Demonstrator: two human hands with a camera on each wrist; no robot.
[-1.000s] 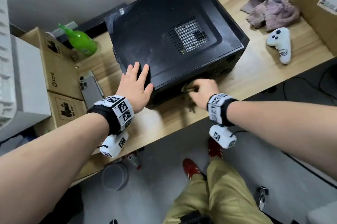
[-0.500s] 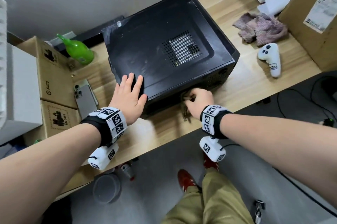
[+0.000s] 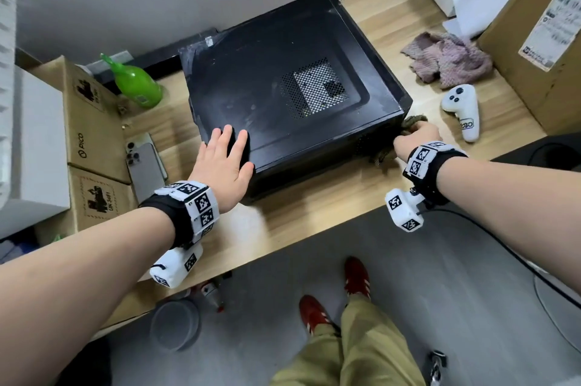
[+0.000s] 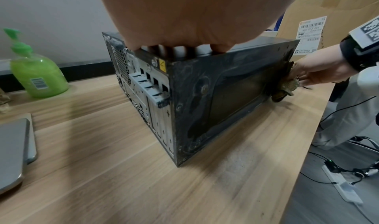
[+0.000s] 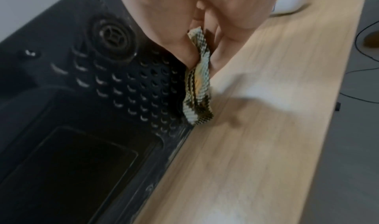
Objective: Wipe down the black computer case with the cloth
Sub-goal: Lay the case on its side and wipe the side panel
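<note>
The black computer case (image 3: 283, 96) lies on its side on the wooden desk (image 3: 314, 206), its dusty top panel with a mesh vent facing up. My left hand (image 3: 224, 159) presses flat on the case's near left corner, fingers straight. My right hand (image 3: 416, 137) grips a crumpled olive-brown cloth (image 3: 412, 122) against the near right corner of the case's front-facing side. In the right wrist view the cloth (image 5: 198, 88) hangs between my fingers beside the perforated panel (image 5: 131, 85). The left wrist view shows the case (image 4: 215, 88) and the cloth (image 4: 285, 86) at its far end.
A green pump bottle (image 3: 136, 84), cardboard boxes (image 3: 91, 121) and a phone (image 3: 143, 162) sit left of the case. Right of it lie a white controller (image 3: 463, 110), a pink-grey rag (image 3: 449, 58) and a large carton (image 3: 540, 40). The desk edge runs close behind my wrists.
My right hand has slid the cloth rightward along the case's near side, from about the middle to the right corner. The left hand stays pressed on the top.
</note>
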